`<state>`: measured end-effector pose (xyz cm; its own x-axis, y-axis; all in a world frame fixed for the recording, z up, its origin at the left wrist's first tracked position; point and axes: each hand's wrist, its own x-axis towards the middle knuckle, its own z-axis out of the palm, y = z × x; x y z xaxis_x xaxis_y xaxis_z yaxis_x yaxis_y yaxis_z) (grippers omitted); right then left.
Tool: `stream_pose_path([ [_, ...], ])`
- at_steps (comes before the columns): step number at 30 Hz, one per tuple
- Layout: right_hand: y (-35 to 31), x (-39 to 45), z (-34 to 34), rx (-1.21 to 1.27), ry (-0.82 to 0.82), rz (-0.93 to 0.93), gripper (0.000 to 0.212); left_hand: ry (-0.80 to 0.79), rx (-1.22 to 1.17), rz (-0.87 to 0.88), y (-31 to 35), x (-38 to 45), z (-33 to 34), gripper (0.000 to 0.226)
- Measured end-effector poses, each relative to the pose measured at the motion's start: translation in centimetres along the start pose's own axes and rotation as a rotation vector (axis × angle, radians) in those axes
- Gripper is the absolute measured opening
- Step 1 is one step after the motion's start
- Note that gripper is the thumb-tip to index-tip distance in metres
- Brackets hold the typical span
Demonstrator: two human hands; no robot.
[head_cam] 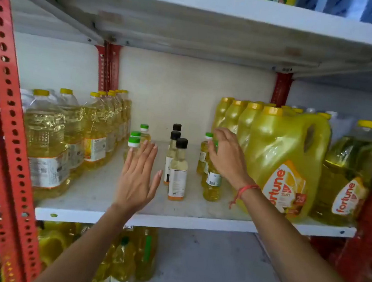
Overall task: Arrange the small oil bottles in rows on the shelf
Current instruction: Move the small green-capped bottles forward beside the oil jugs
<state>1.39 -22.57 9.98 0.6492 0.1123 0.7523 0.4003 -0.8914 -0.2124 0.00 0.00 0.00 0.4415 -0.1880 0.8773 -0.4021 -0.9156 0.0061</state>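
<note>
Grip state, left hand [138,177]: open flat, fingers together and extended, holding nothing. It stands just in front of the left row of green caps [134,141], palm toward them; contact with the nearest bottle cannot be confirmed.

Right hand [226,156]: fingers curled loosely over the right row of green caps [213,181], apparently at the cap of the front bottle. Whether it is closed on that bottle or only resting on it cannot be told; the fingertips hide the cap. A red thread [244,190] is tied at that wrist.

Small bottles stand upright in three files running front to back on the white shelf [96,191]: green caps left, black caps [178,170] centre, green caps right. Files are apart from each other, with bare shelf between. Large clear bottles [48,143] flank them at left, yellow jugs [280,161] at right, the nearest jug just beside the right file.

Step in hand, by judgement: squaring up the outer files, one hand per file. Rows are largely formed; spacing between files looks uneven, the left file sitting further back than the centre.

Next move calls for a light sideways or forward nudge at the bottle bodies, not the caps, since these are narrow, tall and liable to topple into neighbours.
</note>
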Motion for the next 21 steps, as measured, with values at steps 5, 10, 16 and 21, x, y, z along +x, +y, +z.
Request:
stream_pose_path([
  [5,1.0,0.5,0.7,-0.115,-0.089,0.096,0.035,-0.135,0.028,-0.049,-0.1,-3.9,2.2,0.066],
  [10,1.8,2.1,0.9,-0.173,-0.087,0.129,0.027,-0.253,0.183,0.029,-0.6,-6.1,3.0,0.072],
  [16,2.2,4.3,1.3,-0.185,-0.265,0.209,0.037,-0.218,0.183,0.02,-0.4,-6.2,3.1,0.074],
  [21,2.4,5.6,0.8,-0.179,-0.382,0.214,0.042,-0.23,0.2,0.016,-0.5,-6.0,3.2,0.075],
])
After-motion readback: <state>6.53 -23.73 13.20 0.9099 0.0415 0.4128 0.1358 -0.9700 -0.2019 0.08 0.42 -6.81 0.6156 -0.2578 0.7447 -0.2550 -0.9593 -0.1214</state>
